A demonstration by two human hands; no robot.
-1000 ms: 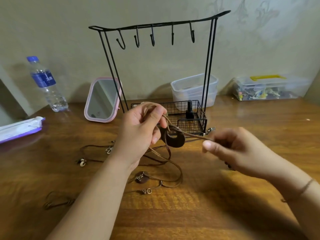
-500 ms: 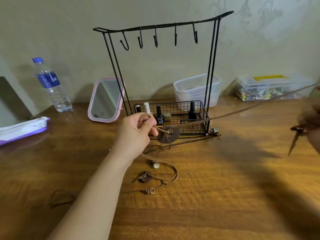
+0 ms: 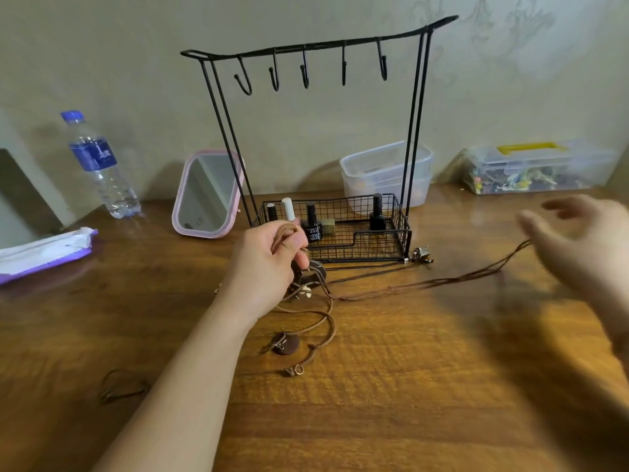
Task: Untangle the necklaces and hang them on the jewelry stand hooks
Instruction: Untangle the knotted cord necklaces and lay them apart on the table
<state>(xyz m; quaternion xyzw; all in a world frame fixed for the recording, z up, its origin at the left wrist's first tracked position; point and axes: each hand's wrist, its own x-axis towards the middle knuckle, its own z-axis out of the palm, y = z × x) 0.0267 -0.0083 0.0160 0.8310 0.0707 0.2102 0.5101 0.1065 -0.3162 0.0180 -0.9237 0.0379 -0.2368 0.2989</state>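
Necklaces (image 3: 326, 301) gripped in left hand (image 3: 269, 264), right hand (image 3: 575, 240) spread

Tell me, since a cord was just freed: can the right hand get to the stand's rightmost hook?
Probably yes: the right hand is open beside the stand, and nothing hangs on or blocks the rightmost hook.
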